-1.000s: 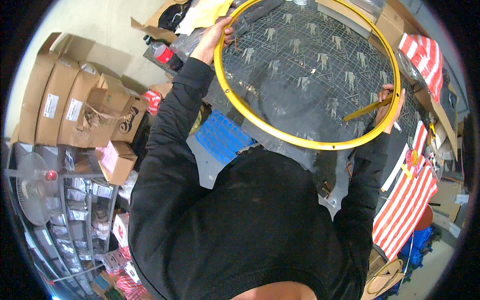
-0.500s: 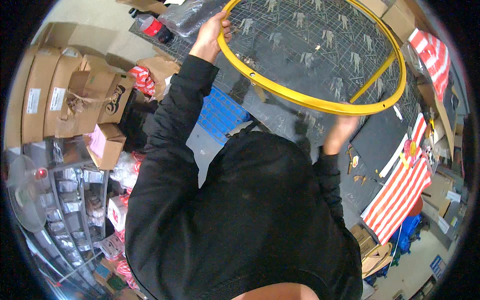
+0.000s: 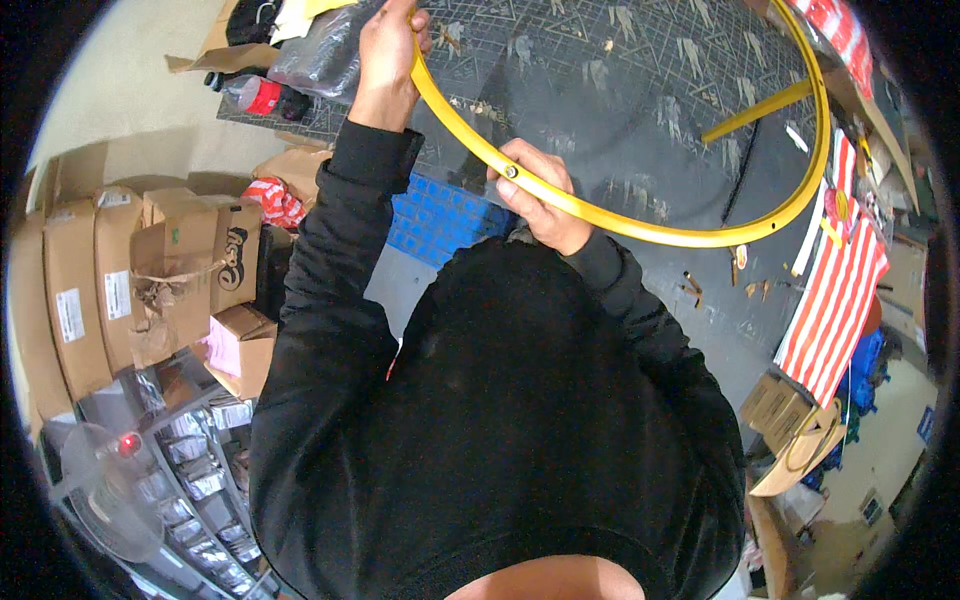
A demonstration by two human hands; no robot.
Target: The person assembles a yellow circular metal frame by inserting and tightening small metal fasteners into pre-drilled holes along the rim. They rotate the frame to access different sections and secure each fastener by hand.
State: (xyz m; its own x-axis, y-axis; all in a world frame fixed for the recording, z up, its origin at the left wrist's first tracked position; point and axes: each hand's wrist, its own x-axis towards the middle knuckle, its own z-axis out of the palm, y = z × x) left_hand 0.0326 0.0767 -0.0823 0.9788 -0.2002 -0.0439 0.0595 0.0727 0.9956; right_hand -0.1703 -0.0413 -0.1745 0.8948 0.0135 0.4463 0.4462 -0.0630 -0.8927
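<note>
A large yellow hoop (image 3: 640, 233) is held tilted above the dark patterned mat; its far edge runs out of the picture. My left hand (image 3: 388, 60) is closed round its rim at the upper left. On the near side, my right hand (image 3: 548, 200) is closed on the hoop beside a small bolt (image 3: 511, 172), fingers beyond the rim and thumb on the near side. Whatever lies behind the right fingers is hidden. A straight yellow bar (image 3: 757, 110) is joined to the hoop's right side and reaches inward.
A patterned dark mat (image 3: 560, 90) covers the table. Bottles (image 3: 262, 97) lie at the upper left, with a blue plastic crate (image 3: 445, 220) below. Cardboard boxes (image 3: 75, 300) stand left. Striped red-and-white cloth (image 3: 835, 310) hangs at the right, near small scraps (image 3: 692, 290).
My right hand has moved left along the hoop's near side to the bolt and now grips there. The hoop has shifted slightly, and my left hand keeps its hold.
</note>
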